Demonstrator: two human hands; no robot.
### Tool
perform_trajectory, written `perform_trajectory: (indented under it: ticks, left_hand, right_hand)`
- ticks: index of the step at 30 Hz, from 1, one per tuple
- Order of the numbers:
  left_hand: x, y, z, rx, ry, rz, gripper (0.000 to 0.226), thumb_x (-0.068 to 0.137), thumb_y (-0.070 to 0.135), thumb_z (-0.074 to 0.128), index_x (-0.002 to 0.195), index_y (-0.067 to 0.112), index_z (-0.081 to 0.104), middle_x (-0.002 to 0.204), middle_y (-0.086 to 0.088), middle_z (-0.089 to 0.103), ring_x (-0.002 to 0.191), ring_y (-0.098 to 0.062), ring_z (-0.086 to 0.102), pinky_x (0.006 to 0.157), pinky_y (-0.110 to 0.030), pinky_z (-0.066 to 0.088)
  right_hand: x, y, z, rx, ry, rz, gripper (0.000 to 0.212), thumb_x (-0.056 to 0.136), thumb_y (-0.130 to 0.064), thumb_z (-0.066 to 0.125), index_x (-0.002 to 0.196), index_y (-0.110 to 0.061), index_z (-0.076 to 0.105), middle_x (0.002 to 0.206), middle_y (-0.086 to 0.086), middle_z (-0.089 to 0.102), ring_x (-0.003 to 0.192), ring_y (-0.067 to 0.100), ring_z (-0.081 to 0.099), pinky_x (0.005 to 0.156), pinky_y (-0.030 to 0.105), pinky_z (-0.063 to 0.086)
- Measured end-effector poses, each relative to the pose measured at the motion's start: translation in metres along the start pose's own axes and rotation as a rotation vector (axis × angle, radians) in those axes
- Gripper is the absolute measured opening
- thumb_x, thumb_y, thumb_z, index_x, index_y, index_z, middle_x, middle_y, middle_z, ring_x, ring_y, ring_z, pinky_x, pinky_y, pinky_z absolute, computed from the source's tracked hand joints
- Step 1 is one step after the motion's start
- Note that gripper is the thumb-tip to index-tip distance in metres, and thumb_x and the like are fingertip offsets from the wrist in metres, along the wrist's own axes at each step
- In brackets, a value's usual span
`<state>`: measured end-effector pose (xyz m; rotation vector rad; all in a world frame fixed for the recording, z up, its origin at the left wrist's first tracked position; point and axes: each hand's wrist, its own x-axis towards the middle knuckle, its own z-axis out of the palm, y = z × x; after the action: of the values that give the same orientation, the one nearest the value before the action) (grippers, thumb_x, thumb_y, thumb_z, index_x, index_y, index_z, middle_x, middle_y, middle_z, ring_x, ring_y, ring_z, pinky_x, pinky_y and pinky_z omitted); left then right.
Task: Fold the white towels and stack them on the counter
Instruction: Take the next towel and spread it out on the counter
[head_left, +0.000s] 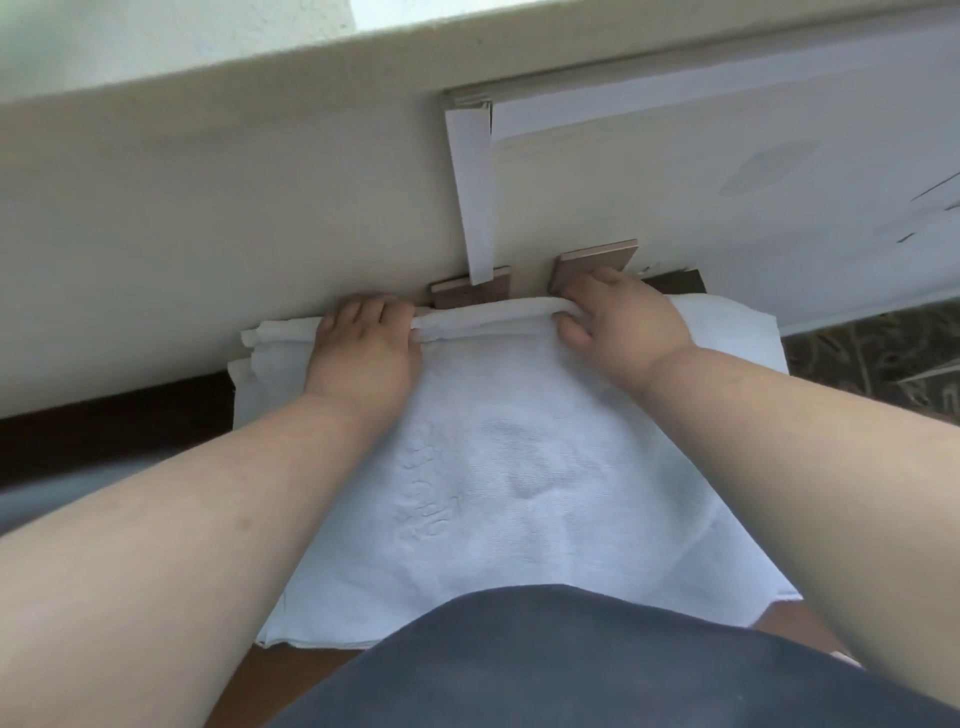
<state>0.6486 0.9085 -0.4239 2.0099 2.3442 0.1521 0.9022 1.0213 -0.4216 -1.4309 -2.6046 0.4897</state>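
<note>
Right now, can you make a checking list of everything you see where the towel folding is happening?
Surface: dark brown counter, mostly covered.
Job's things: white towel spread flat, far edge bunched into a roll.
Clutter: two brown tiles leaning on the wall; a white paper strip hanging down.
Grippers: left hand and right hand both grip the rolled edge.
Cables: nothing seen.
Surroundings: cream wall; patterned floor at right.

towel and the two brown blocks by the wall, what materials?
White towel: woven cotton-like cloth, matte, with ribbed weave and embossed lettering. Brown blocks: flat, hard-edged with pale side edges, probably laminate or wood samples; can't tell for sure.
</note>
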Motion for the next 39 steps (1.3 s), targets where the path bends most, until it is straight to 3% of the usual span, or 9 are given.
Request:
perform_trajectory:
  ticks: [3, 6, 12, 16, 19, 24, 28, 33, 39]
  left_hand:
    - [-0.013, -0.013, -0.002, 0.017, -0.009, 0.06, 0.029, 0.089, 0.028, 0.046, 0.101, 0.006, 0.06, 0.084, -0.021, 0.064, 0.079, -0.038, 0.059, 0.079, -0.044, 0.042]
    - [-0.01, -0.032, -0.005, 0.097, -0.219, -0.005, 0.036, 0.091, 0.035, 0.053, 0.122, 0.018, 0.055, 0.108, -0.013, 0.063, 0.102, -0.035, 0.054, 0.085, -0.041, 0.038]
    - [-0.008, -0.048, -0.017, 0.131, -0.295, -0.13, 0.026, 0.093, 0.042, 0.052, 0.109, 0.022, 0.059, 0.108, -0.01, 0.061, 0.104, -0.033, 0.054, 0.084, -0.038, 0.041]
    - [-0.037, -0.04, -0.036, -0.264, -0.191, -0.341, 0.009, 0.095, 0.036, 0.048, 0.097, 0.027, 0.048, 0.089, -0.006, 0.06, 0.078, -0.028, 0.053, 0.067, -0.033, 0.037]
    - [-0.061, -0.007, -0.053, -0.418, -0.102, -0.322, 0.009, 0.095, 0.032, 0.046, 0.104, 0.033, 0.049, 0.088, 0.004, 0.056, 0.078, -0.024, 0.05, 0.067, -0.031, 0.034]
    - [-0.095, 0.045, -0.074, -0.598, -0.044, -0.247, 0.016, 0.092, 0.025, 0.048, 0.103, 0.037, 0.046, 0.093, 0.008, 0.058, 0.084, -0.019, 0.052, 0.067, -0.032, 0.035]
    - [-0.118, 0.068, -0.092, -0.696, 0.035, -0.295, 0.013, 0.09, 0.032, 0.048, 0.097, 0.041, 0.043, 0.086, 0.014, 0.06, 0.08, -0.01, 0.056, 0.065, -0.031, 0.043]
    - [-0.16, 0.074, -0.129, -0.872, 0.232, -0.345, 0.008, 0.087, 0.039, 0.049, 0.094, 0.042, 0.044, 0.091, 0.035, 0.054, 0.082, 0.013, 0.051, 0.06, -0.007, 0.038]
    - [-0.218, 0.048, -0.179, -0.918, 0.424, -0.299, 0.011, 0.086, 0.037, 0.049, 0.096, 0.04, 0.044, 0.083, 0.016, 0.06, 0.075, -0.003, 0.055, 0.064, -0.028, 0.044]
  right_hand:
    - [-0.016, 0.015, -0.004, -0.12, -0.129, -0.035, 0.036, 0.086, -0.045, 0.06, 0.108, -0.017, 0.064, 0.106, 0.006, 0.063, 0.1, 0.033, 0.056, 0.08, 0.038, 0.045]
    - [-0.016, 0.036, -0.014, -0.315, -0.249, 0.115, 0.044, 0.085, -0.062, 0.049, 0.11, -0.03, 0.064, 0.113, -0.003, 0.063, 0.113, 0.029, 0.05, 0.093, 0.04, 0.038]
    - [-0.03, 0.066, -0.04, -0.391, -0.317, 0.305, 0.028, 0.089, -0.053, 0.047, 0.095, -0.026, 0.056, 0.108, 0.004, 0.061, 0.107, 0.03, 0.051, 0.087, 0.041, 0.038]
    - [-0.055, 0.043, -0.047, 0.064, 0.005, 0.405, 0.023, 0.087, -0.03, 0.053, 0.093, -0.009, 0.06, 0.099, 0.016, 0.063, 0.097, 0.037, 0.055, 0.078, 0.038, 0.044]
    - [-0.076, -0.004, -0.048, 0.264, 0.213, 0.328, 0.017, 0.079, -0.026, 0.052, 0.08, -0.01, 0.057, 0.082, 0.005, 0.058, 0.083, 0.028, 0.053, 0.069, 0.037, 0.046]
    - [-0.102, -0.077, -0.051, 0.378, 0.246, 0.143, 0.017, 0.072, -0.038, 0.044, 0.067, -0.025, 0.036, 0.071, -0.009, 0.041, 0.071, 0.017, 0.04, 0.053, 0.03, 0.033]
    - [-0.118, -0.117, -0.051, 0.455, 0.293, 0.004, 0.028, 0.078, -0.034, 0.052, 0.066, -0.028, 0.027, 0.069, -0.011, 0.035, 0.068, 0.014, 0.034, 0.058, 0.028, 0.024]
    - [-0.141, -0.166, -0.068, 0.533, 0.399, -0.184, 0.033, 0.079, -0.024, 0.054, 0.067, -0.029, 0.024, 0.068, -0.014, 0.03, 0.068, 0.017, 0.034, 0.066, 0.027, 0.028]
    - [-0.171, -0.236, -0.094, 0.518, 0.531, -0.401, 0.024, 0.077, -0.026, 0.051, 0.07, -0.005, 0.043, 0.073, 0.002, 0.041, 0.069, 0.024, 0.04, 0.06, 0.039, 0.038]
